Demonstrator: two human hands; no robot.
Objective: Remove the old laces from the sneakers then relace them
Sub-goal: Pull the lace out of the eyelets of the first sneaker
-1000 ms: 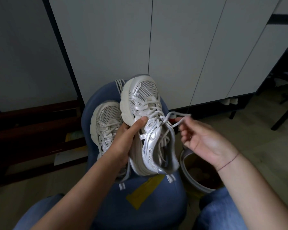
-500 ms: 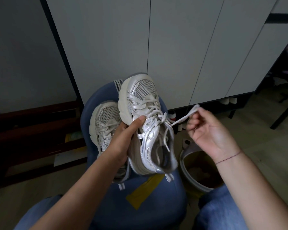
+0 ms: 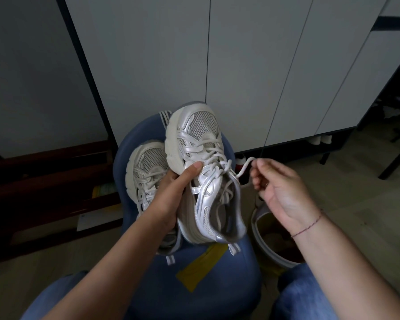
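Gripping a silver-white, mesh-toed sneaker point(image 3: 201, 144) by its chunky cream sole, the left hand point(image 3: 171, 195) is holding it up over a blue chair point(image 3: 217, 285), thumb lying on the upper. The right hand point(image 3: 280, 190), just right, is pinching a loose white lace point(image 3: 245, 166) end, fingers curled. The other sneaker point(image 3: 148, 162) is lying on the chair, left.

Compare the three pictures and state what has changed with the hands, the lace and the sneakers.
The right hand, pinching the lace throughout, drew it out to the right, then came back toward the held sneaker, so the lace now curves slack. The left hand still grips that sneaker; the second sneaker still lies on the blue chair.
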